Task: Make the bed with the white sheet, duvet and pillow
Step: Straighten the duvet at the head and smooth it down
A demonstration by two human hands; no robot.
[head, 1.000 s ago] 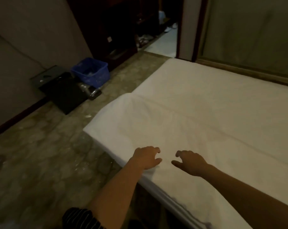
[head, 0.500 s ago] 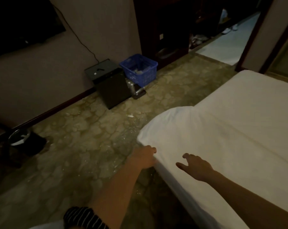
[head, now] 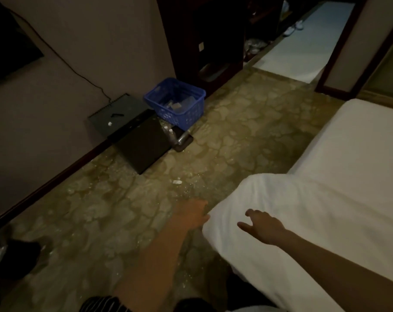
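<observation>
Left hand (head: 194,213): knuckles up, fingertips against the near corner of the white duvet (head: 308,212). Motion blur hides the fingertips, so I cannot tell whether they pinch the cloth or only touch it.

Right hand (head: 262,226): at 3 o'clock from the left hand. Palm down on the duvet top just inside that corner, fingers spread, thumb out toward 9 o'clock. Nothing is held.

A striped sleeve (head: 101,304) shows at 6 o'clock, at the base of the left arm.

The duvet is a raised white layer across the near part of the bed. It fills the view from 3 to 5 o'clock, and its second, rounded corner lies at about 12 o'clock from the right hand. Beyond it, toward 2 o'clock, lies the flatter white sheet (head: 360,136), smooth on the mattress.

Floor: patterned carpet (head: 101,210), with a small white scrap (head: 177,182) at 12 o'clock from the left hand.

Against the wall toward 11 o'clock stands a black box (head: 143,140), and a blue basket (head: 175,102) touches its far side.

A cable (head: 78,73) runs down the wall to the box. Dark wardrobe (head: 202,30) at 12 o'clock; lit doorway (head: 303,48) at 1 o'clock.
</observation>
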